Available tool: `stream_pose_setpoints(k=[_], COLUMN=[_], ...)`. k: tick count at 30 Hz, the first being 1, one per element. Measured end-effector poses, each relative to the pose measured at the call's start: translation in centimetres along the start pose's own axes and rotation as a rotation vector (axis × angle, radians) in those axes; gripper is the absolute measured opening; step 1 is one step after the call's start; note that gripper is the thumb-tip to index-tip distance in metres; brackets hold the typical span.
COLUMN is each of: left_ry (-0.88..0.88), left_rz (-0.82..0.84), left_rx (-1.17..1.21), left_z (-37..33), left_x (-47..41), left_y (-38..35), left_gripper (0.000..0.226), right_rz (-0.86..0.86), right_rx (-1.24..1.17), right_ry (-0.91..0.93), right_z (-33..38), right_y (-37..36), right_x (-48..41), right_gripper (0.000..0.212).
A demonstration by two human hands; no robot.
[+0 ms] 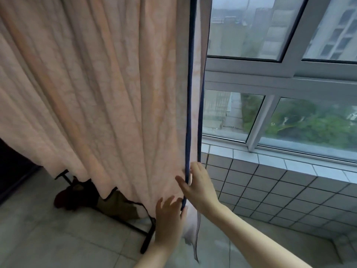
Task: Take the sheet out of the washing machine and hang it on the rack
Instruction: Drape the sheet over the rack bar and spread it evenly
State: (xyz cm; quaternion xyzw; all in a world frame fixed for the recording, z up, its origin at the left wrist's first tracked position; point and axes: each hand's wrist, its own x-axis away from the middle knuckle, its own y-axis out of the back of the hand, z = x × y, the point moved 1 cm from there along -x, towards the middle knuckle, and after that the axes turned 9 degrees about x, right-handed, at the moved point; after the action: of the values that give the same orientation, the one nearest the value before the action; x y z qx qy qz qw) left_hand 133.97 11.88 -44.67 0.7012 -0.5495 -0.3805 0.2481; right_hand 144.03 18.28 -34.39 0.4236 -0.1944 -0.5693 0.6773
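Both forearms reaching in low. Left hand open, flat against the sheet already draped over the rack; right hand open-fingered at the dark-trimmed edge, not clamped. Best: smooth downward, tug both layers level, clear of the floor.

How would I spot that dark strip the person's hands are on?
Find the wide peach-pink patterned sheet hanging left of the white-framed window. Along its right side runs the narrow navy-blue edge band, down to both hands; it is the only dark stripe on that pale cloth.
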Motion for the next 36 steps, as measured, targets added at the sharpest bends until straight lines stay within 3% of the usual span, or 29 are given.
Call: stream_pose_setpoints(k=[2, 5, 9, 10, 12, 14, 16, 18, 24, 28, 33, 36], left_ry=[-0.097, -0.117, 0.113, 0.175, 0.357, 0.522, 0.534, 0.472, 0.507, 0.474, 0.377, 0.291], left_rz=[0.044, -0.008, -0.326, -0.357, -0.32, -0.18, -0.041, -0.042, -0.103, -0.079, -0.132, -0.162], left_rx=[-0.101, -0.089, 0.103, 0.132, 0.303, 0.487, 0.532, 0.479, 0.3, 0.289, 0.274, 0.233], left_z=[0.7, 0.9, 1.7, 2.2, 3.2, 3.3, 3.2, 3.1, 3.9, 3.9, 1.2, -0.1], left_x=[0.8, 1.1, -0.8, -1.5, -3.4, -5.2, -6.6, -7.5, -7.7, -8.5, -11.1, -12.7], left_y=[-0.7, 0.3, 3.3, 3.6, 4.3, 5.0, 5.2, 5.6, 6.1, 6.8, 8.4, 9.2], left_gripper=[0.004, 0.03, 0.02, 0.03, 0.062, 0.08, 0.064, 0.022, 0.028, 0.018, 0.019, 0.02], right_rz=[0.053, 0.114, 0.238, 0.268, 0.32, 0.367, 0.418, 0.431, 0.309, 0.284, -0.117, -0.119], right_rx=[-0.074, -0.207, -0.265, -0.288, -0.321, -0.331, -0.347, -0.33, -0.141, -0.24, -0.416, -0.395], right_ry=[-0.081, -0.243, -0.334, -0.347, -0.349, -0.333, -0.315, -0.308, -0.318, -0.214, -0.239, -0.188], right_z=[-0.9, -2.3, -3.4, -3.5, -3.6, -3.6, -3.7, -3.8, -5.9, -5.8, -5.5, -5.1], right_y=[-0.9, -1.3, -1.7, -1.7, -1.9, -2.0, -2.1, -2.0, -0.5, 1.5, 5.0, 6.6], right_x=[0.0, 0.0, 0.0, 0.1, 0.2, 0.5, 0.6, 0.4, -0.4, -2.1, -6.8, -9.7], right_gripper=[0.019, 0.027, 0.024, 0.025, 0.028, 0.034, 0.036, 0.035, 0.027, 0.03, 0.032, 0.044])
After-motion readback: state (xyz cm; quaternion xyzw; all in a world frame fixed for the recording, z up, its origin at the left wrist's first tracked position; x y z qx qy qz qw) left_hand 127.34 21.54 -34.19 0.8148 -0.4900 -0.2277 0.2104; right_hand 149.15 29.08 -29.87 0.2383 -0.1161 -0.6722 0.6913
